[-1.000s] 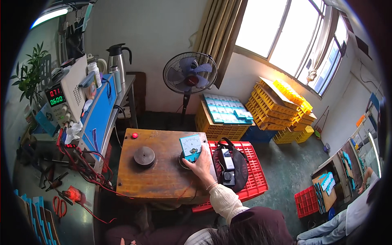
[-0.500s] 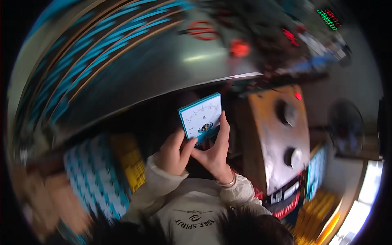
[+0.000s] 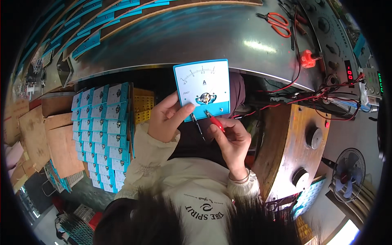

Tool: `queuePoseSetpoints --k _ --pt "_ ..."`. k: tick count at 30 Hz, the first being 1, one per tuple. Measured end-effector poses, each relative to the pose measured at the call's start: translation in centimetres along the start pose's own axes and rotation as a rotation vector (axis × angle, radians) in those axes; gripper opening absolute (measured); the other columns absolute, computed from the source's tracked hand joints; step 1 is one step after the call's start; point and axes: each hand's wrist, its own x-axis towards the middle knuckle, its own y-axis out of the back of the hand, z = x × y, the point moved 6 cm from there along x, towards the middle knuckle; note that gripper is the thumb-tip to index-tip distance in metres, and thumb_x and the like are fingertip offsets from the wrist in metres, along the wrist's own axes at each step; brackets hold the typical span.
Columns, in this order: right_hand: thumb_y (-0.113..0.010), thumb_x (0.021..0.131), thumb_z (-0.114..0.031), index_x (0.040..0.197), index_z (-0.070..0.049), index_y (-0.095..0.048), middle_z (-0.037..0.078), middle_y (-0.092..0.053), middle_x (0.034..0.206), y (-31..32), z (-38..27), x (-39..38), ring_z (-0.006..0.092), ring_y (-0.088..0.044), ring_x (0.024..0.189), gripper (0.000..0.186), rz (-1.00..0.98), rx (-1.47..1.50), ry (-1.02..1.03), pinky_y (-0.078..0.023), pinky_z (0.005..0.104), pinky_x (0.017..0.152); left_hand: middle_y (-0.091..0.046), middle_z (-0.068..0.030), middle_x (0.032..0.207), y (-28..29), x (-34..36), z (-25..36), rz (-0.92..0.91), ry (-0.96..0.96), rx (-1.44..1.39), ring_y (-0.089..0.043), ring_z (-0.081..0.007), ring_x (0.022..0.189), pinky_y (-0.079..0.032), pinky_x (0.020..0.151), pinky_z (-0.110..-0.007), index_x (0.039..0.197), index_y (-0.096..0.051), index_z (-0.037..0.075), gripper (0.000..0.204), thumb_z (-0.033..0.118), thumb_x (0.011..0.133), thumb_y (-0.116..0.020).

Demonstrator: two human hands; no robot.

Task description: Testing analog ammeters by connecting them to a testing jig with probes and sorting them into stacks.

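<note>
An analog ammeter [image 3: 202, 83] with a white dial face and a blue frame is held upright above my lap. My left hand [image 3: 165, 116] grips its lower left corner, thumb on the front. Between the thumb and fingers of my right hand [image 3: 233, 143] is a red crocodile clip [image 3: 217, 123], its tip at the meter's blue lower strip. A dark clip [image 3: 198, 126] hangs at the lower edge, left of the red one; whether it is fastened there I cannot tell. Bare metal parts show in the dial's lower opening.
Red-handled scissors [image 3: 279, 23] and a red plug-like piece [image 3: 308, 58] lie on the metal bench [image 3: 171, 45]. Red and black leads [image 3: 281, 102] run to instruments at right. A wooden box with knobs [image 3: 302, 147] stands right, near a fan [image 3: 348, 175]. Stacked meters [image 3: 102, 134] are at left.
My right hand has left the meter's side and now holds the red clip by its lower edge. The meter has turned more upright. The view has swung, shifting the bench and box.
</note>
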Motion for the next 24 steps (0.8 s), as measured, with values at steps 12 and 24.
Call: queuePoseSetpoints --k 12,24 --pt "-0.071 0.082 0.001 0.094 0.003 -0.065 0.004 -0.067 0.078 1.6 -1.3 -0.6 0.0047 -0.060 0.068 0.014 0.029 -0.107 0.084 -0.049 0.0191 0.060 -0.060 -0.0116 0.118 -1.2 -0.6 -0.8 0.012 -0.012 0.026 -0.056 -0.0140 0.107 -0.044 0.093 -0.028 0.131 -0.047 -0.007 0.043 0.007 0.093 -0.060" --pt "-0.076 0.076 0.000 0.094 0.000 -0.065 0.009 -0.067 0.077 5.2 -4.0 -1.3 0.0120 -0.063 0.062 0.021 0.025 -0.331 0.231 -0.050 0.0226 0.056 -0.059 -0.0122 0.121 -5.2 -0.1 -0.1 -0.083 0.043 0.022 -0.055 -0.0150 0.109 -0.045 0.095 -0.030 0.132 -0.046 -0.007 0.043 0.005 0.093 -0.058"
